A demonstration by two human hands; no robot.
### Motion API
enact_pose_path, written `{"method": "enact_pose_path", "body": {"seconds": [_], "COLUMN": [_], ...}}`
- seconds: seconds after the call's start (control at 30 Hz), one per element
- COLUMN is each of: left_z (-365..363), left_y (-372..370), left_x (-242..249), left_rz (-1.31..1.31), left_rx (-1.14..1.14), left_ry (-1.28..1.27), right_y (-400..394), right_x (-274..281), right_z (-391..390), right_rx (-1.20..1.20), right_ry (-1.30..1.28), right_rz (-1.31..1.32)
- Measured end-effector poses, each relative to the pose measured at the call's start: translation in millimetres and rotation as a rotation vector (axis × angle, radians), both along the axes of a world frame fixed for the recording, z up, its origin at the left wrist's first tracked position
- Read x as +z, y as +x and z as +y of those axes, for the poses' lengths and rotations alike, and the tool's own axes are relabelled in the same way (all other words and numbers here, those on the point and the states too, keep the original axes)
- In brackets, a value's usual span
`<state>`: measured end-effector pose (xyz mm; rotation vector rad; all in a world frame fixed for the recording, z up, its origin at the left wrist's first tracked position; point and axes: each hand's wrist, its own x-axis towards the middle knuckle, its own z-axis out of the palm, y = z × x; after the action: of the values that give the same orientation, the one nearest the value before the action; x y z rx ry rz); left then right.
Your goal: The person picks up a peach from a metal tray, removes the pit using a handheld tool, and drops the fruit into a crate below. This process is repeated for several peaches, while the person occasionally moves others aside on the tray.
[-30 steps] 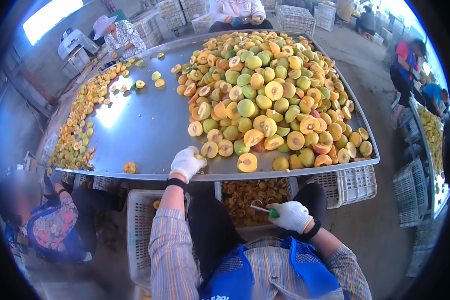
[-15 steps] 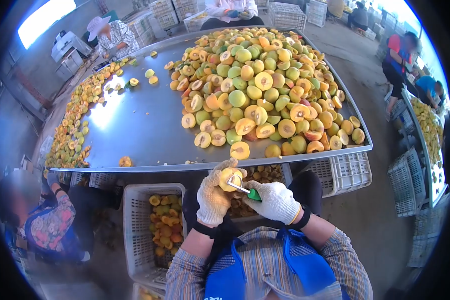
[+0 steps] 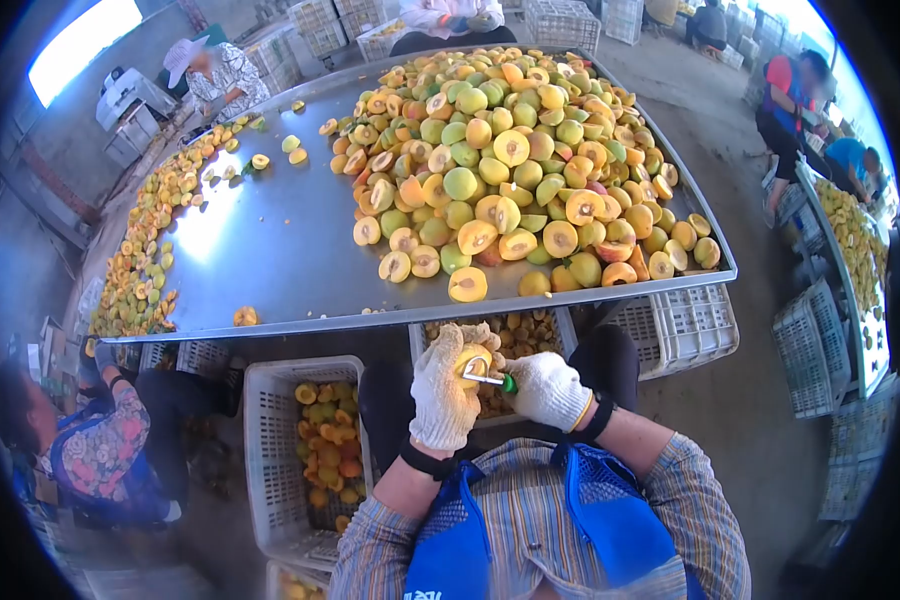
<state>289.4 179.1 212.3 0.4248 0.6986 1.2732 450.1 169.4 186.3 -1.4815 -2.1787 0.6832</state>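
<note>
Left hand [image 3: 446, 392], in a white knit glove, is curled closed around a peach half [image 3: 470, 362], and we hold it over our lap with the cut face turned up and toward our right. Our right hand [image 3: 550, 390], gloved the same way, is closed around the green handle of a small pitting tool [image 3: 494, 379], whose metal tip touches the cut face of the fruit. The tool lies almost level, its long axis running from the right hand leftward into the fruit, so the working end sits just beside the left fingertips [image 3: 482, 335]. Both hands are close together, with the fruit between them and nearer the left palm. Below them sits a white crate [image 3: 566, 330] of pitted halves, and another crate [image 3: 266, 440] of fruit stands at our left knee. Ahead, the metal table [image 3: 270, 270] carries a heap of peaches [image 3: 510, 170], well apart from the hands.
</note>
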Motion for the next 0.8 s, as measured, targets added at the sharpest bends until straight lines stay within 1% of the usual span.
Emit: {"method": "enact_pose_path", "body": {"seconds": [0.03,0.07,0.13,0.17,0.2,0.23,0.27,0.3,0.37,0.4,0.43,0.5,0.53,0.57,0.63,0.67,0.7,0.77,0.8], "left_z": [0,-1,-2,-3,-3,-2,-1,3,12,15,17,17,18,21,27,21,19,23,24], "left_y": [1,0,2,3,4,3,1,-2,-8,-7,-7,-9,-5,-8,-19,-13,-5,-17,-16], "left_x": [2,8,13,13,12,11,10,8,7,8,11,20,26,26,25,24,14,5,-1], "left_rz": [0.065,0.071,0.040,0.007,0.005,0.065,0.126,0.127,-0.173,-0.209,-0.215,0.170,0.348,0.348,0.298,0.133,-0.178,-0.290,-0.245], "left_rx": [0.020,-0.013,-0.032,-0.048,-0.047,-0.047,-0.049,-0.048,-0.283,-0.327,-0.328,-0.282,-0.263,-0.262,-0.562,-0.511,-0.544,-0.287,-0.151], "left_ry": [0.035,0.023,0.027,0.026,0.023,0.074,0.123,0.122,0.196,0.229,0.234,0.142,0.097,0.093,0.145,0.124,0.173,-0.020,-0.070], "right_y": [1,0,-5,-5,-2,1,5,4,-1,-10,-8,-2,1,5,2,-1,-4,-10,-10], "right_x": [0,1,6,0,0,4,10,15,21,4,15,44,36,33,28,26,24,20,19], "right_z": [2,-1,-9,-10,-9,-5,-1,-4,-12,-15,-12,-6,4,8,-2,-7,-10,-12,-10], "right_rx": [0.003,-0.001,0.094,0.074,0.060,0.045,0.088,0.089,0.166,0.323,0.322,0.119,0.151,0.207,0.323,0.326,0.368,0.445,0.404], "right_ry": [-0.002,-0.001,-0.195,-0.205,-0.130,-0.054,-0.067,-0.069,-0.544,-0.285,-0.282,-0.237,-0.067,-0.163,-0.265,-0.265,-0.473,-0.897,-0.895], "right_rz": [0.002,0.004,-0.026,-0.044,-0.029,-0.011,-0.042,-0.041,0.195,0.568,0.561,-0.141,-0.147,-0.295,0.210,0.210,0.392,0.756,0.686]}}
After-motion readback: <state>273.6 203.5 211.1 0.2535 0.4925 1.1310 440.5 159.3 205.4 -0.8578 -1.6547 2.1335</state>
